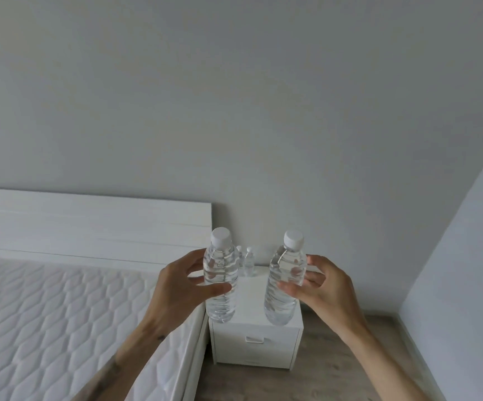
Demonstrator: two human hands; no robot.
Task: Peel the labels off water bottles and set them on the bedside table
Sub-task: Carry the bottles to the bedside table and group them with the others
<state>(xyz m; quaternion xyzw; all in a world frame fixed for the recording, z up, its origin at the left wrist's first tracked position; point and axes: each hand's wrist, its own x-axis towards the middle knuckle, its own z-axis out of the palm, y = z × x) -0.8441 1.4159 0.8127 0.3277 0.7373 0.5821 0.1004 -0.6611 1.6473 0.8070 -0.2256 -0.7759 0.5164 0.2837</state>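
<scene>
My left hand [181, 287] grips a clear, label-free water bottle [221, 302] with a white cap, held upright in the air. My right hand [318, 287] grips a second bare clear bottle [280, 305], also upright and tilted slightly. Both bottles hang in front of and above the white bedside table [253, 293]. At the back of the table top, against the wall, stand two small clear bottles [249, 263], one partly hidden behind the left bottle.
A bed with a white quilted mattress [46, 314] and white headboard [89, 224] lies to the left, touching the table. Wooden floor [335, 366] runs to the right, bounded by a wall [460, 285]. The table has a drawer with a handle [254, 340].
</scene>
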